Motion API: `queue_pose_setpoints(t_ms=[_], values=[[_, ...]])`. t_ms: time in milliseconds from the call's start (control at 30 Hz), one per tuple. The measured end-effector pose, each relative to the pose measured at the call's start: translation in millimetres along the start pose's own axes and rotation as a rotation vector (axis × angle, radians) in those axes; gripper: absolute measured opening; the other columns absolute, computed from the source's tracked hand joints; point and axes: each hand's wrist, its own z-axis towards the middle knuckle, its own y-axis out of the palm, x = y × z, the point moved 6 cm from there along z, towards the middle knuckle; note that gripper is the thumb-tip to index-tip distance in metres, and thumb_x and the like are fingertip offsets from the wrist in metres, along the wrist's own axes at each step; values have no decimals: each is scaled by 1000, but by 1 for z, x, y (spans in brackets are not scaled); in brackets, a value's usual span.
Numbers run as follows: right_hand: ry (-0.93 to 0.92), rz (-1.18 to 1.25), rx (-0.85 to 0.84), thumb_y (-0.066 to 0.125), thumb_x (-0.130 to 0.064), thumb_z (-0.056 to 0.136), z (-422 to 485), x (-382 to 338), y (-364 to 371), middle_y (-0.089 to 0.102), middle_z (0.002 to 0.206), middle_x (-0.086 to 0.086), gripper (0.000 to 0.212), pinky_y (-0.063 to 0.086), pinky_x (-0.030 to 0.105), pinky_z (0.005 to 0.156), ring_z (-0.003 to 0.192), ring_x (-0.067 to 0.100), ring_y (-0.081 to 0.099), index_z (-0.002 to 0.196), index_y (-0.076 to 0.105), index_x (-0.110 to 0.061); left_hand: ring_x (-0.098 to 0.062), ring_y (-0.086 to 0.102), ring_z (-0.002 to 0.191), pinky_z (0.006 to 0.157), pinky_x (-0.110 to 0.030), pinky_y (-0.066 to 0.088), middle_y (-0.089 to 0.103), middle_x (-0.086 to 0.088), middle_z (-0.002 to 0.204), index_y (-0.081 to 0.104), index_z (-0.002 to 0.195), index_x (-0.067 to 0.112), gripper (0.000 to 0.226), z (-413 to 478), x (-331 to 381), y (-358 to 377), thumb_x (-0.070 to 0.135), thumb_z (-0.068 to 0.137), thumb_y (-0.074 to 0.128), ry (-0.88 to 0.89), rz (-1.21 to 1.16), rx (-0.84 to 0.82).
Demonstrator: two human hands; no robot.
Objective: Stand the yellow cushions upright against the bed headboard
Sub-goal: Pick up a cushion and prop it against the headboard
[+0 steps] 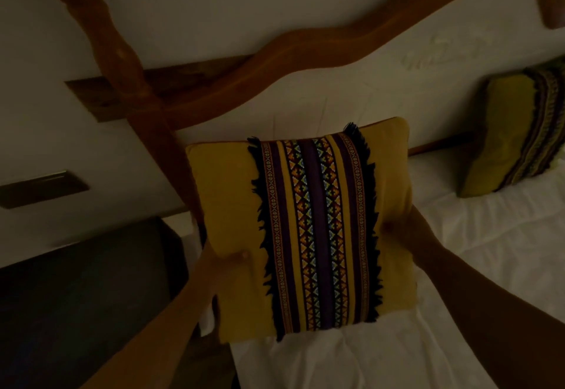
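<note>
A yellow cushion (226,205) with a patterned purple band and black fringe down its middle is held over the head end of the bed. My left hand (227,262) grips its left edge, thumb on the front. My right hand (397,226) grips its right edge, fingers hidden behind. The cushion's top edge is close to the headboard (275,61), a curved wooden frame around a pale panel; whether they touch is unclear. A second yellow cushion (504,135) of the same pattern leans upright against the headboard at the far right.
White bedding (474,251) covers the mattress under and to the right of the cushion. A twisted wooden bedpost (122,52) rises on the left. A dark surface (76,297) lies beside the bed at the lower left, below a pale wall.
</note>
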Motion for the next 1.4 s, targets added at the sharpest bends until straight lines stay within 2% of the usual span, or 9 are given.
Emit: queue_pose_setpoints(t_ms=[133,300,467,667,867,1000,1167,1300,1400], values=[[36,-25,36,67,-3,85,50,-1,-16,64,118,16,47,54,56,90,106,35,64,128,54,-14,-1,59,90,63,-16,52,58,15,110,34,146,28,76,39,13,35,17,83,76,4,16,-31],[95,-2,57,64,-5,86,107,5,-30,61,125,18,52,51,62,95,113,40,61,136,47,-10,-33,53,126,104,-52,45,51,-14,143,32,150,16,81,83,26,69,2,83,75,8,44,-60],[59,15,122,67,-7,86,152,-7,-44,56,134,15,63,49,61,97,118,37,58,143,40,-13,-20,53,119,102,-39,44,46,-2,144,26,153,22,91,119,29,90,17,80,80,-19,40,-38],[-46,82,163,73,10,73,191,-22,-56,60,132,11,76,52,57,94,121,35,58,141,45,-13,-23,44,134,114,-43,37,39,-7,154,22,154,19,95,152,36,120,18,79,80,25,71,1],[-24,87,256,56,21,72,231,-2,-74,49,146,12,87,40,63,106,134,35,45,149,37,-17,-14,39,133,107,-28,31,34,-3,156,15,154,20,101,185,39,157,23,78,81,125,153,0],[10,32,140,58,7,84,253,26,-73,49,146,13,75,41,59,105,131,38,48,147,36,-25,-7,39,123,104,-26,32,39,3,148,15,154,23,103,208,27,171,29,77,81,142,210,-32],[-53,6,86,53,-4,96,259,34,-54,48,147,4,64,42,52,106,127,25,48,148,34,-34,1,45,103,91,-18,35,44,18,114,29,149,26,87,233,9,166,31,78,80,104,277,20],[-45,-122,126,56,-15,96,257,31,-56,52,142,15,57,43,56,105,119,29,51,149,36,-22,-6,42,114,97,-23,33,47,0,144,26,152,21,95,237,4,161,32,76,81,69,275,22],[-12,-175,169,51,-28,99,245,33,-58,56,134,13,51,46,48,99,115,30,55,147,39,-16,-15,48,125,97,-27,36,48,-3,146,26,151,24,94,231,7,160,32,76,81,95,284,9]])
